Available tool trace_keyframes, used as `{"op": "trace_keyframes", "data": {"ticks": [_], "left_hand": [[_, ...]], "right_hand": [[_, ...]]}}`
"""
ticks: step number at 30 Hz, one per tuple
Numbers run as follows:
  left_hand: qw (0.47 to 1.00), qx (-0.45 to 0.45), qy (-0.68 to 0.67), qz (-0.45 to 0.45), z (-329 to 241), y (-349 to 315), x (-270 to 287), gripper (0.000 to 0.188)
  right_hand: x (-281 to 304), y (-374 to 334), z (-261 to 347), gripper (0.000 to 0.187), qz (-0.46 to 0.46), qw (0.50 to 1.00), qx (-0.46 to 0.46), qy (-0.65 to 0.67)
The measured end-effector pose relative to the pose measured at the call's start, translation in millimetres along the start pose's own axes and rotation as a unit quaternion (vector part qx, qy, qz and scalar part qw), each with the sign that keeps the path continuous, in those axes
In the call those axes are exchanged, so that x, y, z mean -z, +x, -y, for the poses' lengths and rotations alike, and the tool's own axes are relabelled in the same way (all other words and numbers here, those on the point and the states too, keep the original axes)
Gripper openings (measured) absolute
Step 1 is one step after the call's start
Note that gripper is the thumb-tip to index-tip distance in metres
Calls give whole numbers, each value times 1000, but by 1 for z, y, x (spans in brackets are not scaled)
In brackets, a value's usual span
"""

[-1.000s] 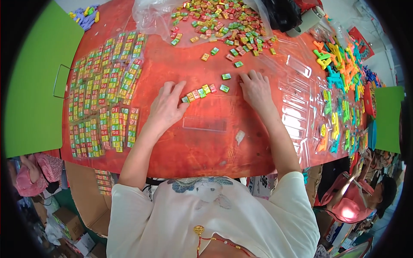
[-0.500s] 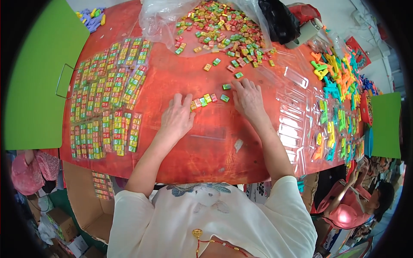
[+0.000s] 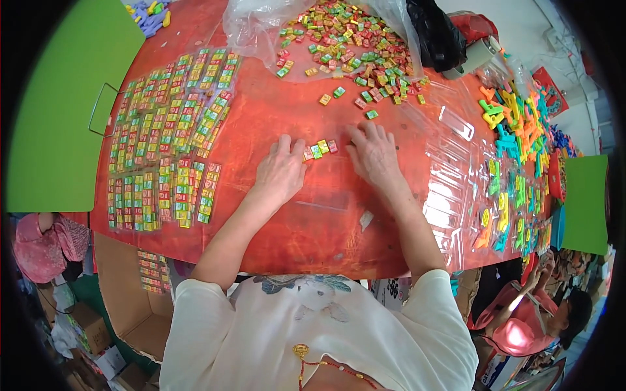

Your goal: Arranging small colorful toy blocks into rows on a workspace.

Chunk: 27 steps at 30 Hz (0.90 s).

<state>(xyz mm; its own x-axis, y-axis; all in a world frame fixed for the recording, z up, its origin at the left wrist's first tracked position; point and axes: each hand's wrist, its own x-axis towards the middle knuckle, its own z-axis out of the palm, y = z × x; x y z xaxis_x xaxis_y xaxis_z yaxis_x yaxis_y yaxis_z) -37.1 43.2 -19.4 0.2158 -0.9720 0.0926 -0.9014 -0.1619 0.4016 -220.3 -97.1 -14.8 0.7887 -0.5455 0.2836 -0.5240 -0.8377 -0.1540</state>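
1. Since the earlier frames, both hands had drawn closer together around the short row of small coloured blocks (image 3: 319,149), which now sat packed tighter between them; the left hand (image 3: 282,171) had slid toward the row's left end.
2. The left hand lay flat on the red table (image 3: 313,221), its fingers (image 3: 291,146) spread and unclenched, the tips touching the row's left end; it gripped nothing.
3. The right hand (image 3: 373,153) rested palm down just to the right of the row, fingers (image 3: 354,135) loosely extended and gripping nothing, the nearest tip touching or almost touching the last block.
4. The row lay on the bare table near its middle, below the loose heap of blocks (image 3: 352,49) spilling from a clear plastic bag (image 3: 251,26).
5. The blocks looked light, stiff and smooth, so they would probably slide and scatter easily; pressing in from both ends of the row seemed the surest hold.
6. To the left lay filled packs of blocks (image 3: 163,143) in ranks; to the right, empty clear trays (image 3: 450,189) and bright plastic pieces (image 3: 512,130).
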Motion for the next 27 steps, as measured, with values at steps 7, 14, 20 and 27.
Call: {"op": "trace_keyframes", "data": {"ticks": [7,14,20,27], "left_hand": [[999,-3,15,28,0,1,-8,45],[992,3,-125,26,13,1,14,56],[999,3,8,35,24,-12,22,53],[997,-16,70,18,30,-6,9,45]], "right_hand": [[-23,-1,23,32,22,995,71,67],[-13,21,15,30,6,989,56,138],[-44,95,-4,29,-40,996,-6,78],[-65,105,26,21,-7,997,41,65]]}}
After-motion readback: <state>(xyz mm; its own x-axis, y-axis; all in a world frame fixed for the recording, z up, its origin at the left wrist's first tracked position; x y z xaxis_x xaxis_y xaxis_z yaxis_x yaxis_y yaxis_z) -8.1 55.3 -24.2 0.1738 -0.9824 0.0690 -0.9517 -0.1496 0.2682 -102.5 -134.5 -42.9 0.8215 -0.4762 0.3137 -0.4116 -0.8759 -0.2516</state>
